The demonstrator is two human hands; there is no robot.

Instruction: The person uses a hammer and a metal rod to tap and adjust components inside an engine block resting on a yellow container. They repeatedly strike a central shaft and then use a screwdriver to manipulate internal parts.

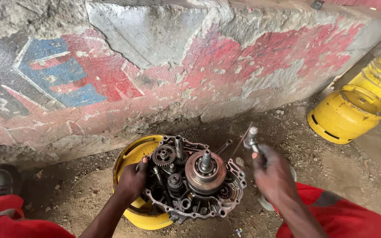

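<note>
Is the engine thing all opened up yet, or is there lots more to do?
Done: the engine case lies open on a yellow can, its cover off, gears and the round clutch bare. In hand: the left hand steadies the case while the right hand holds a metal tool above it. Left: gears, shafts and clutch all sit in place, so plenty remains.

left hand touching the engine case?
Touching. The head view shows the left hand with its fingers resting on the engine case edge beside the small gear.
</note>
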